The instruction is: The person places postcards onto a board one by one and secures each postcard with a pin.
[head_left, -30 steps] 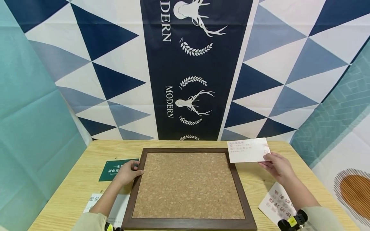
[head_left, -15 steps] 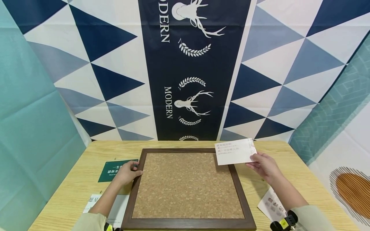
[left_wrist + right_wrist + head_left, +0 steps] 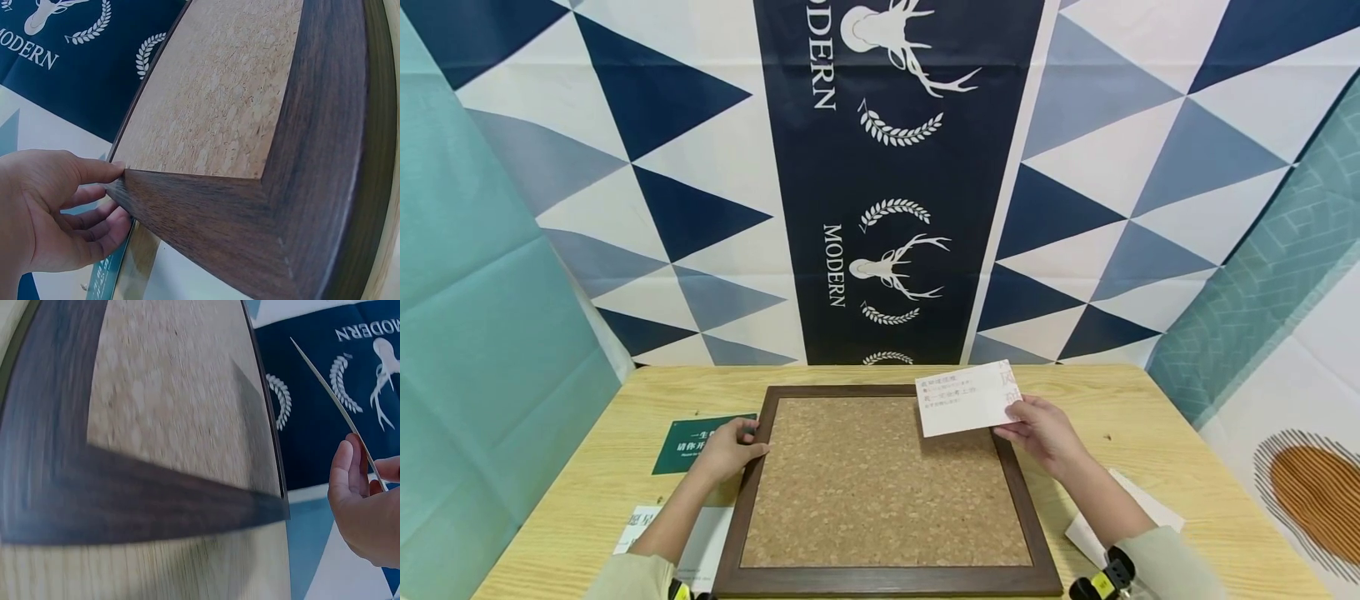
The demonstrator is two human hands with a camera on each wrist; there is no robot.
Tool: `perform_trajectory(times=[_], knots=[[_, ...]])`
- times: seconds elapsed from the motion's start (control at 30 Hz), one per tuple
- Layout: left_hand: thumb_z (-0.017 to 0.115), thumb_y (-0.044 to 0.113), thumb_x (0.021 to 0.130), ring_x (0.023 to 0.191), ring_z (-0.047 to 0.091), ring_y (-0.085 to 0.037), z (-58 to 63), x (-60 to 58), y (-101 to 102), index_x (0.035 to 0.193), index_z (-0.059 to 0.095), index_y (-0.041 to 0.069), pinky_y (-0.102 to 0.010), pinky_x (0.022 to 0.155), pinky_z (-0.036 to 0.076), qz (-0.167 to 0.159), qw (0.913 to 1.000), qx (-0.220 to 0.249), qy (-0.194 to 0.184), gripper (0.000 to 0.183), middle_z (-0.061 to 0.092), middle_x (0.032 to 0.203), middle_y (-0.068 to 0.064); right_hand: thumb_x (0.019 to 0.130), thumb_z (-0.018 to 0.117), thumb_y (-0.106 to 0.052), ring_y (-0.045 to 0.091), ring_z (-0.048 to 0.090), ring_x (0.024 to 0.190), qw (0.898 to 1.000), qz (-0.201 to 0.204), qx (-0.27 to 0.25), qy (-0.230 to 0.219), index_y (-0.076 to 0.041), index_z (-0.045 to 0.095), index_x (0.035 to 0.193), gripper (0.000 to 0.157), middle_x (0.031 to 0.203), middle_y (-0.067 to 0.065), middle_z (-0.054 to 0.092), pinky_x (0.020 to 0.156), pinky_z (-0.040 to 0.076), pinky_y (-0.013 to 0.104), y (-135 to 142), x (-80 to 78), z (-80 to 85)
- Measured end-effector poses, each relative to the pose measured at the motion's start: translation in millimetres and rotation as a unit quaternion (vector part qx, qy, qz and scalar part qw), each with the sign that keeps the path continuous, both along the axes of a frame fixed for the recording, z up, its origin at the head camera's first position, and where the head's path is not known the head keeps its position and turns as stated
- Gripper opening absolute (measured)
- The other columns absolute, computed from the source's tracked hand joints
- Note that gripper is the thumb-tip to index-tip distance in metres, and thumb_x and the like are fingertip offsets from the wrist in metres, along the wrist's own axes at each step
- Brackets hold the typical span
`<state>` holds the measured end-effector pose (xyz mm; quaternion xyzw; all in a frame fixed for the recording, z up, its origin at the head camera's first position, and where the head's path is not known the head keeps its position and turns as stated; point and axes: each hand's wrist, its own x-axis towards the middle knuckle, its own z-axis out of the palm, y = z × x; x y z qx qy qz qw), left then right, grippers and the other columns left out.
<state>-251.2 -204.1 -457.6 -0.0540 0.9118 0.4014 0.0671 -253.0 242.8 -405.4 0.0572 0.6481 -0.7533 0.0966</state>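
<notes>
A cork board in a dark brown wooden frame lies on the table. My left hand holds its left side, the thumb laid over the frame and the other fingers curled at the outer edge, as the left wrist view shows. A white card printed with reddish characters is pinched at its lower right corner by my right hand. That card hangs over the upper right part of the board and casts a shadow on the cork. Seen edge-on in the right wrist view, the card is raised above the board.
Left of the board lie a green card with white writing and a white card partly under my left forearm. Another pale card lies at the right, partly hidden by my right forearm. A patterned cloth rises behind the wooden table.
My right hand has carried the white card leftward, from beside the board's right edge to over the cork. The left hand stays on the frame.
</notes>
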Motion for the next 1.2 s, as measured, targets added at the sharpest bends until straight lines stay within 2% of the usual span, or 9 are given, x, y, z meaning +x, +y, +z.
perform_trajectory(times=[0.6,0.83,1.07,1.2], knots=[[0.064,0.016,0.087,0.091,0.059,-0.027,3.7,3.4,0,0.127,0.049,-0.005,-0.039,0.073,0.050,-0.005,1.0000,-0.004,0.004,0.048,0.057,0.109,-0.022,0.088,0.044,0.000,0.008,0.065,0.073,1.000,0.010,-0.013,0.000,0.005,0.035,0.116,0.030,0.081,-0.003,0.063,0.071,0.055,0.023,-38,-0.8,-6.1],[0.065,0.016,0.087,0.093,0.058,-0.028,2.8,2.8,1,0.127,0.049,-0.005,-0.039,0.073,0.050,-0.001,1.0000,0.002,0.004,0.048,0.057,0.110,-0.022,0.088,0.044,0.001,0.009,0.065,0.074,1.000,0.011,-0.022,-0.006,0.008,0.034,0.124,0.039,0.082,-0.003,0.065,0.071,0.055,0.024,-54,-1.6,-9.9],[0.065,0.016,0.087,0.094,0.058,-0.029,0.5,0.8,0,0.127,0.049,-0.004,-0.041,0.076,0.050,0.003,1.0000,0.006,0.002,0.048,0.057,0.110,-0.022,0.086,0.045,0.002,0.011,0.065,0.072,0.999,0.013,-0.037,-0.007,0.003,0.038,0.112,0.027,0.080,-0.001,0.063,0.070,0.055,0.026,-70,-4.1,-14.8],[0.065,0.016,0.087,0.094,0.058,-0.029,-0.7,0.7,-2,0.127,0.049,-0.004,-0.041,0.075,0.050,0.000,1.0000,0.008,0.002,0.048,0.057,0.110,-0.022,0.084,0.045,0.003,0.012,0.065,0.072,0.999,0.014,-0.038,-0.011,0.005,0.038,0.115,0.032,0.082,0.001,0.063,0.070,0.055,0.026,-79,-5.1,-17.5]])
